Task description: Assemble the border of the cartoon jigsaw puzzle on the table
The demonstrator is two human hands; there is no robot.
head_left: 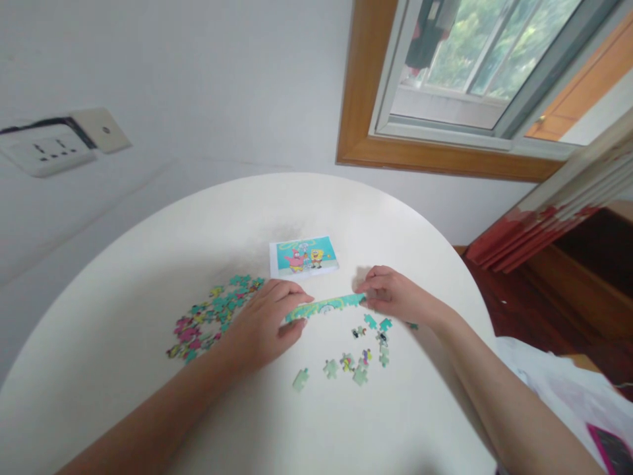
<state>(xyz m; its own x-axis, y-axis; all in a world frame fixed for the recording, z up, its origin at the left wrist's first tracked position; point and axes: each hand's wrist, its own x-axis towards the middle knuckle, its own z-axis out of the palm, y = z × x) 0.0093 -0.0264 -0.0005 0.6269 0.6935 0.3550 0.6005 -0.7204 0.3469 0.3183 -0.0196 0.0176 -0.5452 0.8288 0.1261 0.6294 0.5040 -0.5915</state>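
A joined strip of jigsaw puzzle pieces (327, 306), teal with yellow-green lines, lies flat on the white table. Its left end sits between the thumb and fingers of my left hand (267, 320), which grips it from both long edges. At the other end, my right hand (393, 295) has its fingertips closed on the strip's last piece, which they partly cover. Just beyond the strip is a reference picture card (306, 256) with a pink and a yellow cartoon figure. Loose puzzle pieces (361, 375) are scattered nearer to me, below the strip.
A pile of mixed puzzle pieces (217, 308) spreads left of my left hand, partly behind it. The round white table (148, 277) stands against a wall with a socket (52, 148). A wood-framed window (445, 155) and a red-and-white curtain (539, 224) are on the right.
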